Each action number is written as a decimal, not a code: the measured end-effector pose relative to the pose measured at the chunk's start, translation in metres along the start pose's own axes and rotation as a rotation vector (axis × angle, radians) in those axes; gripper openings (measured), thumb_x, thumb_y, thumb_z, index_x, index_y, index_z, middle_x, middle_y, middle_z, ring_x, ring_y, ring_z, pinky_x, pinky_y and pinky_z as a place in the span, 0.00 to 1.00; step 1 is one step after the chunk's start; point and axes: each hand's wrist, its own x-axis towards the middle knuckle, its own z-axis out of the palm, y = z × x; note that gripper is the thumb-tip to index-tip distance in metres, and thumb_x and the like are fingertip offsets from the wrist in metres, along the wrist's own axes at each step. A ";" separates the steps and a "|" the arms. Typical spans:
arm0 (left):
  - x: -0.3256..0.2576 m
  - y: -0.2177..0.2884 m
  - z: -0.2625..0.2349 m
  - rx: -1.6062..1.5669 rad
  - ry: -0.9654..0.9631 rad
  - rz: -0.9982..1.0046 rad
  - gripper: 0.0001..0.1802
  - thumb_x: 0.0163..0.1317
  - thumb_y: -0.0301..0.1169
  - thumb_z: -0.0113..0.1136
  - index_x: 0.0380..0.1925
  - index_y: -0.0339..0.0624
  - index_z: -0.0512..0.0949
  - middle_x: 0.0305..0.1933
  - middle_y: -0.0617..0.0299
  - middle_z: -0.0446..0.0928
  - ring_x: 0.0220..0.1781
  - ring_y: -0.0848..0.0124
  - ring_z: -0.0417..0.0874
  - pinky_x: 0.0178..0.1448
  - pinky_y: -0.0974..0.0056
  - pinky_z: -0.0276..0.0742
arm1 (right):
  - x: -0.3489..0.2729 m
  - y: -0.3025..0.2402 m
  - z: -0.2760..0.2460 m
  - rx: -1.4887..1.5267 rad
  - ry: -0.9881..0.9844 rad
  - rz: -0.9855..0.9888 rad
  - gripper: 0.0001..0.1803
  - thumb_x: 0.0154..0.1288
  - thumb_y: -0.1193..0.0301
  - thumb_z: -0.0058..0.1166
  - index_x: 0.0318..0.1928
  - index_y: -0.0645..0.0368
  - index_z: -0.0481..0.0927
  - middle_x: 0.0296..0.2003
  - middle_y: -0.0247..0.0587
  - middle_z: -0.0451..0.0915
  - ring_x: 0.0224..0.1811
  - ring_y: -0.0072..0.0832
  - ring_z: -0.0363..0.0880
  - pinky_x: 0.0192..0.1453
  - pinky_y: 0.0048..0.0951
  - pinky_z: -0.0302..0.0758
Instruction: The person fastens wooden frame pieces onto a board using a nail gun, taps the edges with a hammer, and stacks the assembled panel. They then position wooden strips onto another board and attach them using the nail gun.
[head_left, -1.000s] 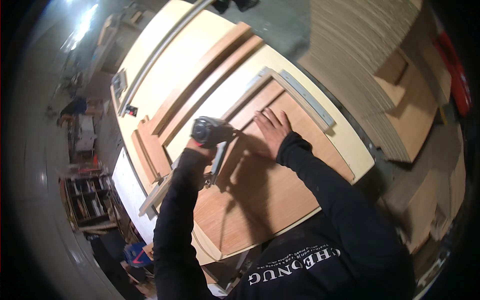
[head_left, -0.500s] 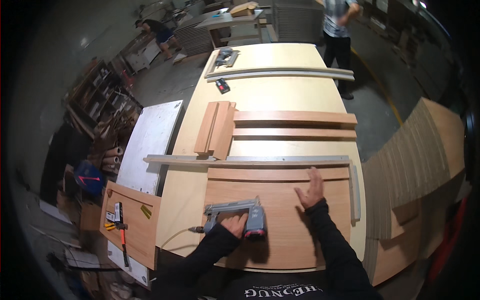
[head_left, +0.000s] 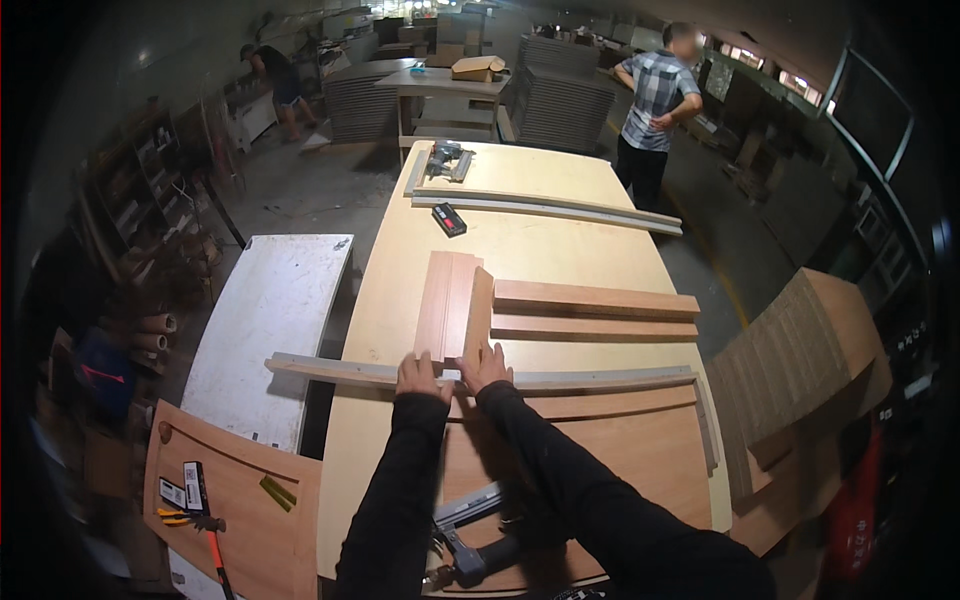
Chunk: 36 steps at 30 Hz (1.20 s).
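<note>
My right hand (head_left: 486, 368) is closed around the near end of a narrow wooden strip (head_left: 479, 310), which stands tilted against the planks behind it. Close beside it, my left hand (head_left: 420, 377) has its fingers stretched out at the near end of a flat reddish wooden plank (head_left: 441, 300). Both hands are over a long grey-faced rail (head_left: 590, 380) that crosses the table. Under my forearms a nail gun (head_left: 468, 545) lies on a large wooden panel (head_left: 620, 470), partly hidden by my sleeves.
Two wooden strips (head_left: 600, 298) lie beyond the rail. Farther off are another rail (head_left: 560, 208), a black-and-red box (head_left: 449, 219) and a second nail gun (head_left: 447, 160). A hammer (head_left: 214, 545) lies on a panel at left. Cardboard stacks (head_left: 790, 370) stand right; a person (head_left: 657, 100) stands behind the table.
My left hand has let go of the nail gun, now lying on the panel. My right hand has left the panel and taken hold of a strip. The view has tilted up.
</note>
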 end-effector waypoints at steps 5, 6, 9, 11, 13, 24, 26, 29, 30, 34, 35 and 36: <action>0.063 -0.005 0.055 -0.063 -0.214 -0.307 0.42 0.42 0.36 0.68 0.57 0.35 0.58 0.50 0.41 0.65 0.54 0.47 0.68 0.56 0.54 0.68 | 0.010 0.023 0.017 0.149 0.143 -0.112 0.39 0.56 0.48 0.49 0.62 0.58 0.57 0.62 0.61 0.53 0.65 0.49 0.53 0.66 0.46 0.51; 0.071 -0.003 0.053 -0.140 -0.332 -0.373 0.43 0.42 0.36 0.68 0.57 0.35 0.58 0.50 0.41 0.66 0.52 0.48 0.70 0.55 0.55 0.69 | 0.011 0.030 0.015 0.232 0.213 -0.182 0.38 0.56 0.50 0.50 0.61 0.59 0.58 0.61 0.62 0.55 0.64 0.50 0.53 0.67 0.43 0.52; 0.073 -0.032 0.048 -0.172 -0.151 -0.361 0.29 0.39 0.26 0.59 0.48 0.39 0.67 0.37 0.43 0.74 0.41 0.46 0.76 0.46 0.53 0.74 | -0.008 0.015 0.008 0.261 0.280 -0.242 0.36 0.58 0.52 0.51 0.59 0.65 0.60 0.58 0.62 0.59 0.63 0.49 0.55 0.67 0.38 0.53; 0.060 -0.040 0.024 -0.635 -0.083 -0.328 0.22 0.40 0.26 0.59 0.41 0.39 0.72 0.38 0.44 0.77 0.38 0.51 0.79 0.45 0.57 0.76 | -0.014 0.002 0.002 0.349 0.261 -0.308 0.36 0.59 0.52 0.50 0.57 0.69 0.61 0.56 0.60 0.62 0.62 0.46 0.57 0.67 0.36 0.53; 0.023 -0.054 0.021 -0.825 -0.020 -0.346 0.32 0.41 0.27 0.62 0.51 0.32 0.68 0.45 0.45 0.74 0.46 0.57 0.77 0.50 0.59 0.72 | -0.026 -0.016 0.006 0.494 0.134 -0.287 0.37 0.59 0.51 0.50 0.57 0.70 0.61 0.56 0.58 0.63 0.62 0.44 0.59 0.66 0.34 0.54; -0.129 0.104 -0.030 -1.051 -0.352 0.012 0.26 0.57 0.31 0.50 0.57 0.38 0.65 0.55 0.46 0.68 0.58 0.52 0.66 0.62 0.56 0.59 | -0.150 0.112 -0.069 1.572 0.194 0.319 0.28 0.62 0.55 0.51 0.55 0.61 0.62 0.46 0.42 0.73 0.45 0.27 0.74 0.42 0.35 0.76; -0.130 0.112 -0.017 -0.639 -0.290 0.204 0.27 0.55 0.31 0.51 0.56 0.37 0.66 0.54 0.45 0.67 0.56 0.49 0.66 0.61 0.53 0.58 | -0.167 0.198 -0.086 1.167 0.372 0.326 0.36 0.60 0.54 0.52 0.57 0.71 0.59 0.49 0.48 0.71 0.51 0.34 0.71 0.56 0.31 0.68; -0.131 0.094 0.004 -0.413 -0.290 0.157 0.34 0.48 0.32 0.59 0.58 0.45 0.64 0.57 0.43 0.63 0.59 0.46 0.61 0.62 0.49 0.55 | -0.213 0.255 -0.131 0.655 0.427 0.471 0.47 0.54 0.50 0.54 0.61 0.74 0.52 0.59 0.61 0.60 0.63 0.43 0.58 0.65 0.30 0.56; -0.131 0.092 0.009 -0.285 -0.284 0.168 0.37 0.46 0.33 0.62 0.60 0.47 0.62 0.60 0.44 0.60 0.61 0.46 0.59 0.63 0.47 0.53 | -0.225 0.285 -0.142 0.861 0.296 0.376 0.41 0.56 0.50 0.51 0.59 0.70 0.58 0.53 0.53 0.68 0.53 0.39 0.70 0.57 0.34 0.67; -0.128 0.139 -0.028 -0.133 -0.308 0.183 0.46 0.41 0.38 0.68 0.62 0.47 0.57 0.65 0.45 0.50 0.66 0.47 0.52 0.65 0.42 0.46 | -0.274 0.298 -0.187 1.486 0.011 0.488 0.22 0.65 0.58 0.35 0.52 0.60 0.67 0.38 0.40 0.75 0.33 0.29 0.75 0.35 0.35 0.77; -0.132 0.155 -0.020 -0.261 -0.311 0.270 0.45 0.41 0.38 0.68 0.61 0.45 0.58 0.65 0.44 0.50 0.66 0.47 0.52 0.66 0.44 0.47 | -0.278 0.311 -0.193 1.506 0.010 0.472 0.22 0.65 0.58 0.35 0.52 0.60 0.67 0.38 0.40 0.75 0.33 0.29 0.75 0.35 0.35 0.77; -0.138 0.173 -0.008 -0.387 -0.319 0.359 0.45 0.41 0.39 0.68 0.61 0.44 0.59 0.64 0.42 0.51 0.66 0.47 0.53 0.66 0.47 0.48 | -0.279 0.328 -0.196 1.466 0.023 0.494 0.22 0.64 0.59 0.35 0.50 0.61 0.68 0.38 0.43 0.75 0.34 0.33 0.76 0.38 0.35 0.76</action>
